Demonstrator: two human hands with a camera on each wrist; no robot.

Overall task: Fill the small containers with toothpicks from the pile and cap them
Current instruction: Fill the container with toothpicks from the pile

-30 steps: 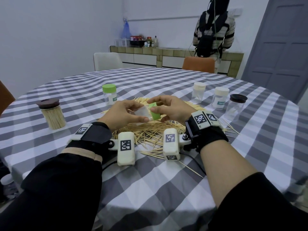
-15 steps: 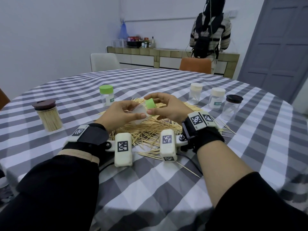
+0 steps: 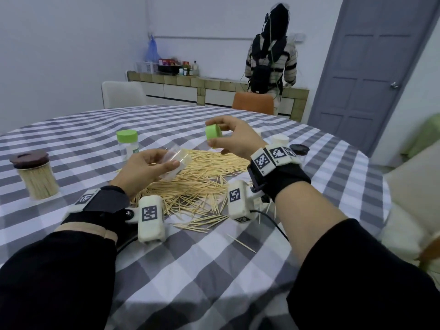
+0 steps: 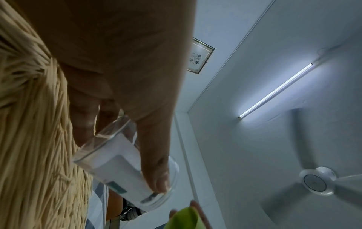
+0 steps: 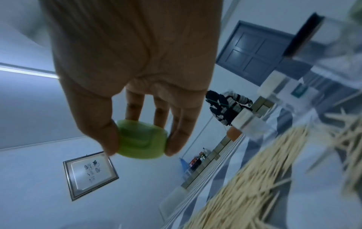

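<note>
The left hand (image 3: 142,170) grips a clear empty jar (image 3: 177,164), tilted on its side just above the toothpick pile (image 3: 202,177). The right hand (image 3: 234,136) pinches the green cap (image 3: 213,132) between thumb and fingers, apart from the jar, up and to its right.

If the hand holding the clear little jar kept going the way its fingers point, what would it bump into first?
Probably the right hand pinching the green cap: the left hand with the clear jar points up toward it, though depth is unclear.
</note>
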